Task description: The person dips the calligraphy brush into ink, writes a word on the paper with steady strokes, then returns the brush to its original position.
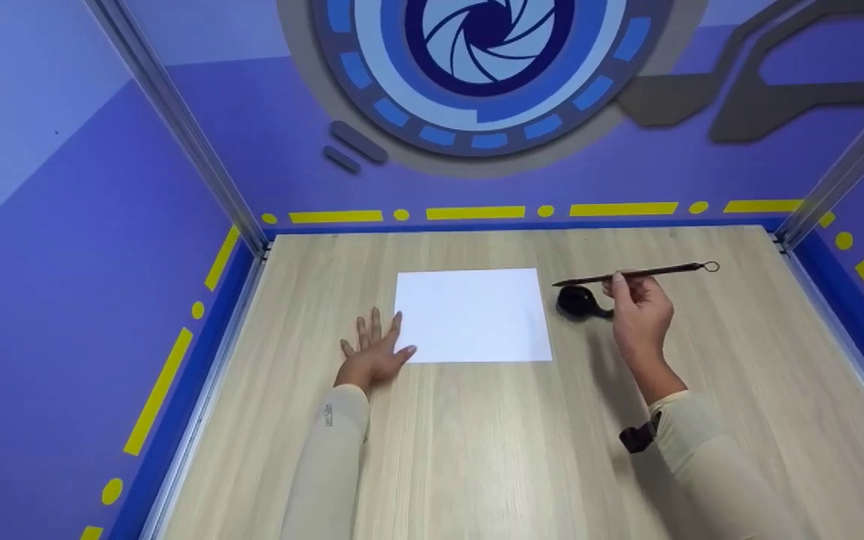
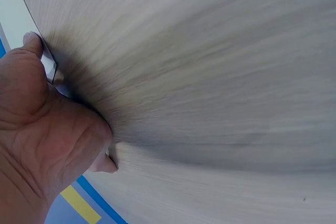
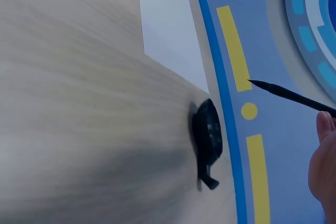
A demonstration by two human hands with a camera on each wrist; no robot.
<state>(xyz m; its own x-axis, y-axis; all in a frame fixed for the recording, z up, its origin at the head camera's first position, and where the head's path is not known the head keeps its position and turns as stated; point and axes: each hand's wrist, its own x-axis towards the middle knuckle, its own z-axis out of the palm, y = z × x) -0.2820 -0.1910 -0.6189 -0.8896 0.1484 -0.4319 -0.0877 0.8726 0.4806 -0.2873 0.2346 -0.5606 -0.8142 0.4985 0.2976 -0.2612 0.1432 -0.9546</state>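
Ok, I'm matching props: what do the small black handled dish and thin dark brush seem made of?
Small black handled dish: perhaps glossy plastic or glazed ceramic, judging by highlights. Thin dark brush: smooth shaft, wood or plastic unclear; tapered tip suggests bristles.

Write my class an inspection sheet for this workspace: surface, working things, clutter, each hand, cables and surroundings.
Surface: pale wood-grain tabletop.
Working things: white paper lies flat, no marks seen; black handled dish stands right of it, contents cannot be told; dark brush, with a loop at its end, is held above the table.
Clutter: nothing seen.
Left hand: spread, thumb on the paper's near left corner.
Right hand: pinches the brush, tip pointing left; black device at that wrist.
Cables: nothing seen.
Surroundings: blue-purple wall panels with yellow markings; metal corner posts.
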